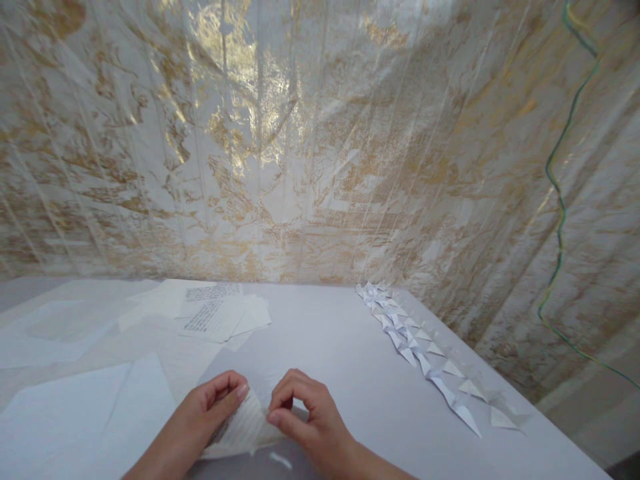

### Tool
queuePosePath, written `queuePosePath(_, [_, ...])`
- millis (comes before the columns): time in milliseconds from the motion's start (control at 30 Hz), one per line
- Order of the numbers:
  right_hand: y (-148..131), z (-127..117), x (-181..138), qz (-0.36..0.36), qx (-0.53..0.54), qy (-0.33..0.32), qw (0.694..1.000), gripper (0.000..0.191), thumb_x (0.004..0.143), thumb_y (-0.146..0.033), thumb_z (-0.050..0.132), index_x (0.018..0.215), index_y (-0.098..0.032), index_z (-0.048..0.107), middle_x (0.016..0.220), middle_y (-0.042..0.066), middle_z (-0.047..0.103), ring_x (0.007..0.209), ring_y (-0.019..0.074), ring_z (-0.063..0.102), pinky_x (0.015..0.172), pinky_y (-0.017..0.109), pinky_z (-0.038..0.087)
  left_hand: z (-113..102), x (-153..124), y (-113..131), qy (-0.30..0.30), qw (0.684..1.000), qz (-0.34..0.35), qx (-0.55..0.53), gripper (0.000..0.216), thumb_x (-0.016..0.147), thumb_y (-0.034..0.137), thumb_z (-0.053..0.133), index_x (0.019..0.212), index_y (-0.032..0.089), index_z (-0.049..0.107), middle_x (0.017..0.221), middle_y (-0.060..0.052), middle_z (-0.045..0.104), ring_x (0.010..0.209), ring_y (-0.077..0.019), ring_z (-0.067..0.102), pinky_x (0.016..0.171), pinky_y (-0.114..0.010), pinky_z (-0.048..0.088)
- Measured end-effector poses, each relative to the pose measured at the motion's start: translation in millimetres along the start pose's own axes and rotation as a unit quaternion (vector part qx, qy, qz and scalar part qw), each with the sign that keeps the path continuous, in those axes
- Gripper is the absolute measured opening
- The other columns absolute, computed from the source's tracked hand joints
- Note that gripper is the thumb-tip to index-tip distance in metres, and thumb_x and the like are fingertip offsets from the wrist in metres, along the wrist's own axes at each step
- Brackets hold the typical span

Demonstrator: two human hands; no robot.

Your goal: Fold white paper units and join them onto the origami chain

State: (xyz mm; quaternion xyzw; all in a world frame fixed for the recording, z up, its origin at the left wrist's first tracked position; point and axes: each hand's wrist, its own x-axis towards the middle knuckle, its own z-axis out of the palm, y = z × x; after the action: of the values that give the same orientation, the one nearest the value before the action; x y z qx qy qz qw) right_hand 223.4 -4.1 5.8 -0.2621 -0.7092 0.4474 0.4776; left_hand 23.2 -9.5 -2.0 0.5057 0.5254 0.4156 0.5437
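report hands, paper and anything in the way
Left hand pinching paper sheet. Right hand at its right edge, grip unclear. White scrap close by; folded pieces off to the right.

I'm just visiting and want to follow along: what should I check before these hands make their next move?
1. Left hand holding the striped paper: ok, thumb on top.
2. Right hand firmly gripping the paper: cannot tell; its fingertips are at the right edge.
3. No loose bits by the hands: not ok, a small white scrap lies near the paper.
4. Folded white pieces out of the way: ok, they lie along the table's right side.
5. Cable away from the hands: ok, off to the right.
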Motion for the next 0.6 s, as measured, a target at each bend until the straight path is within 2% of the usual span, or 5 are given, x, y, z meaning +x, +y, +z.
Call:
queuePosePath(133, [1, -3, 2, 0.133, 0.076, -0.028, 0.988, 0.029, 0.081, -0.044, 0.073, 0.083, -0.015, 0.07, 0.076, 0.0, 0.056, 0.068, 0.0126, 0.047, 0.065, 0.026, 0.036, -1, 3, -6, -0.009, 1.0, 0.002, -0.015, 0.053, 0.066, 0.073, 0.07, 0.07, 0.021, 0.059, 0.053, 0.011, 0.042, 0.049, -0.0082, 0.03, 0.046, -0.021, 0.019])
queuePosePath(267, [3, -3, 4, 0.218, 0.124, -0.055, 0.967, 0.043, 0.072, -0.055, 0.077, 0.072, -0.014, 0.062, 0.063, -0.004, 0.05, 0.059, 0.0097, 0.04, 0.058, 0.025, 0.031, -3, 10, -14, -0.011, 1.0, -0.004, -0.025, 0.053, 0.064, 0.072, 0.072, 0.069, 0.021, 0.057, 0.055, 0.009, 0.046, 0.051, -0.0097, 0.037, 0.047, -0.021, 0.025])
queuePosePath(433, [8, -2, 5, 0.239, 0.167, -0.044, 0.956, 0.045, 0.064, -0.053, 0.083, 0.068, -0.015, 0.06, 0.059, -0.004, 0.051, 0.054, 0.0085, 0.041, 0.055, 0.025, 0.031, -6, 10, -17, -0.009, 0.999, -0.021, -0.037, 0.054, 0.062, 0.073, 0.072, 0.069, 0.021, 0.058, 0.054, 0.009, 0.049, 0.049, -0.0104, 0.041, 0.047, -0.022, 0.029])
queuePosePath(500, [12, -1, 5, 0.24, 0.167, -0.034, 0.956, 0.043, 0.065, -0.052, 0.082, 0.069, -0.016, 0.059, 0.058, -0.004, 0.052, 0.052, 0.0088, 0.043, 0.055, 0.025, 0.033, -7, 7, -11, -0.019, 0.998, -0.031, -0.048, 0.055, 0.067, 0.076, 0.067, 0.078, 0.022, 0.062, 0.056, 0.007, 0.056, 0.05, -0.0118, 0.048, 0.048, -0.022, 0.033])
queuePosePath(600, [19, -2, 7, 0.238, 0.145, -0.021, 0.96, 0.039, 0.067, -0.049, 0.08, 0.069, -0.016, 0.059, 0.057, -0.005, 0.052, 0.05, 0.0086, 0.044, 0.054, 0.025, 0.035, -8, 2, 1, -0.067, 0.995, -0.043, -0.061, 0.06, 0.068, 0.077, 0.066, 0.093, 0.023, 0.065, 0.069, 0.0, 0.072, 0.058, -0.018, 0.063, 0.054, -0.026, 0.042])
